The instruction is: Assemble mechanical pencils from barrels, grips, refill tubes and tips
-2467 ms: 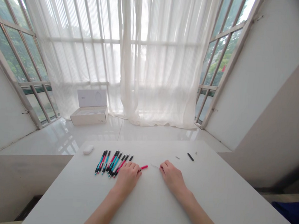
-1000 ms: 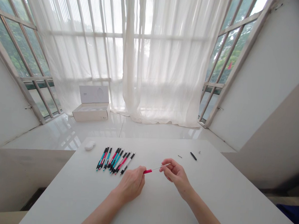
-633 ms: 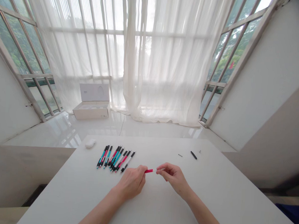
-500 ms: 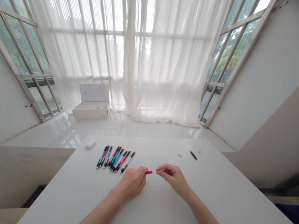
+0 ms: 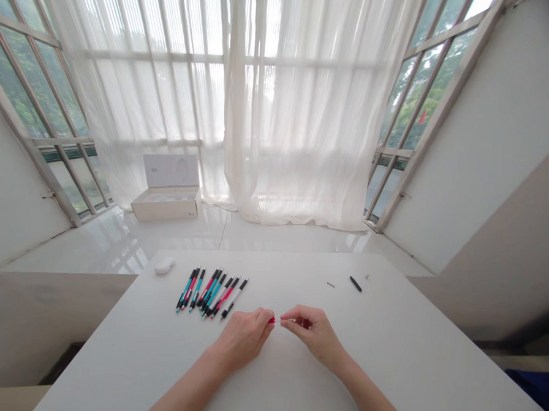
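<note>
My left hand (image 5: 244, 337) is closed around a red pen barrel (image 5: 272, 320); only its end sticks out past my fingers. My right hand (image 5: 312, 333) pinches a thin clear refill (image 5: 284, 320) whose tip meets the barrel's open end. Both hands hover just above the white table (image 5: 386, 358), almost touching each other. A row of several teal, red and black pens (image 5: 210, 293) lies to the left, beyond my left hand.
A black pen part (image 5: 355, 284), a tiny dark piece (image 5: 330, 285) and a small grey bit (image 5: 366, 276) lie at the table's far right. A white oval object (image 5: 164, 265) sits at the far left. An open white box (image 5: 167, 191) stands on the floor by the curtain.
Both hands lifted off the table with the red barrel and the refill. The right hand has pushed the refill into the barrel, so the hands have come together and little red shows.
</note>
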A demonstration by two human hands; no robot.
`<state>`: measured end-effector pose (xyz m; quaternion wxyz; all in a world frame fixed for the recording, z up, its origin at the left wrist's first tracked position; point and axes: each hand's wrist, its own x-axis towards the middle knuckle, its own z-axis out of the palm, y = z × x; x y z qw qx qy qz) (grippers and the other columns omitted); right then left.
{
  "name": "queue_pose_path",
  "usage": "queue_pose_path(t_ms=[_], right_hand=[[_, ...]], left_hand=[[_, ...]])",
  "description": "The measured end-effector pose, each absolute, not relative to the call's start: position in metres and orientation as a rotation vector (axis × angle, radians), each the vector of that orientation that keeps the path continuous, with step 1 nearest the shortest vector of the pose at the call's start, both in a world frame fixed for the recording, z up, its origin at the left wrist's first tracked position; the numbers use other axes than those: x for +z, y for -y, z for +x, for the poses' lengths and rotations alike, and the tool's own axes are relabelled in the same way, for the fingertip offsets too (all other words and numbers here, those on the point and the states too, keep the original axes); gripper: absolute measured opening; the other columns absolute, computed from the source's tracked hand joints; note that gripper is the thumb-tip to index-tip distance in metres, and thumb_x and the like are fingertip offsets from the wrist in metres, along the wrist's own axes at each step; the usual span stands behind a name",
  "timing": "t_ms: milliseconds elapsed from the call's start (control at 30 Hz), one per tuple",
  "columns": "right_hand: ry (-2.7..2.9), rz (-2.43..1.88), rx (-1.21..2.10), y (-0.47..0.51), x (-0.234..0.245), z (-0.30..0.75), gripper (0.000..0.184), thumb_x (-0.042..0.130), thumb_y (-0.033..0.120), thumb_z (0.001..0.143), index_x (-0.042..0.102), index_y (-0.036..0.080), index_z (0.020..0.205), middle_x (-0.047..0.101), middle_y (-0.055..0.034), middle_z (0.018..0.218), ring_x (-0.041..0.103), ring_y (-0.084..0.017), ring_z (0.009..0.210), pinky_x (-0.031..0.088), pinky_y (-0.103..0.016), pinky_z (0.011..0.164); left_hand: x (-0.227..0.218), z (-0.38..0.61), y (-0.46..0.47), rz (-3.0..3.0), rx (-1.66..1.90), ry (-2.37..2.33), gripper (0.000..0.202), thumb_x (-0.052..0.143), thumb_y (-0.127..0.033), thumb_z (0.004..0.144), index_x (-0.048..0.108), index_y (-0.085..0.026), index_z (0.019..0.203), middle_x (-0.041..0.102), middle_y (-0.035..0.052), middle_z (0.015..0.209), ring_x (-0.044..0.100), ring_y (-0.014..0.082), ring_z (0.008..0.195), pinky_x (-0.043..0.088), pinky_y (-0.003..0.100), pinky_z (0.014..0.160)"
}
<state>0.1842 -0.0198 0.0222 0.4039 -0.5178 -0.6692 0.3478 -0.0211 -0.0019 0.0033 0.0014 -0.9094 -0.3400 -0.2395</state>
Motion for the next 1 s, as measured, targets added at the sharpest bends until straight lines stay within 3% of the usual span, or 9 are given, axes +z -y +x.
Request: queue_pose_path(t_ms=[233,333,500,667,833,1000], right_hand=[[1.754,-1.326,0.906,0.018,0.013,0.18,0.024,0.067,0.042,0.077,0.077,0.02,0.075,0.06,0.002,0.055,0.04,-0.01,0.05,0.036,-0.024,0.051],[1.832,-1.307,0.879,0.01,0.012,0.194,0.026,0.07,0.045,0.075,0.076,0.022,0.083,0.067,0.0002,0.066,0.045,-0.011,0.053,0.039,-0.024,0.053],[1.578,-1.582,0.306,-0.022,0.008,0.259,0.045,0.055,0.057,0.082,0.071,0.018,0.096,0.069,-0.0069,0.083,0.053,-0.016,0.059,0.046,-0.03,0.062],[1.551,-1.982,0.024,-0.043,-0.006,0.304,0.037,0.048,0.046,0.086,0.07,0.02,0.101,0.065,-0.0097,0.106,0.062,-0.021,0.077,0.045,-0.032,0.065],[1.626,-1.959,0.068,-0.048,-0.009,0.298,0.031,0.042,0.033,0.088,0.07,0.02,0.086,0.067,-0.0097,0.1,0.062,-0.023,0.081,0.044,-0.033,0.066],[1.779,-1.77,0.247,-0.043,-0.004,0.265,0.027,0.043,0.035,0.089,0.065,0.021,0.089,0.07,-0.0047,0.086,0.062,-0.018,0.07,0.046,-0.029,0.065]], left_hand=[[0.005,-0.019,0.001,-2.847,-0.686,1.003,0.017,0.032,-0.022,0.099,0.049,-0.023,0.098,0.058,-0.0013,0.075,0.055,0.0143,0.057,0.033,0.024,0.05],[0.005,-0.017,0.002,-2.805,-0.707,1.016,0.016,0.035,-0.021,0.097,0.05,-0.023,0.091,0.057,-0.0018,0.072,0.054,0.0142,0.057,0.031,0.024,0.051],[0.003,-0.014,0.002,-2.716,-0.742,1.094,0.017,0.039,-0.017,0.093,0.049,-0.022,0.081,0.055,-0.0026,0.066,0.052,0.013,0.054,0.026,0.025,0.05],[0.001,-0.015,0.001,-2.66,-0.808,1.199,0.02,0.039,-0.018,0.094,0.049,-0.022,0.078,0.054,-0.0027,0.063,0.051,0.0121,0.052,0.022,0.026,0.049],[0.0,-0.017,-0.001,-2.627,-0.818,1.258,0.019,0.039,-0.018,0.094,0.05,-0.022,0.079,0.056,-0.0025,0.064,0.052,0.0126,0.053,0.02,0.027,0.049],[0.0,-0.023,-0.004,-2.607,-0.804,1.334,0.017,0.04,-0.018,0.093,0.052,-0.022,0.081,0.058,-0.0025,0.066,0.053,0.0127,0.053,0.021,0.026,0.049]])
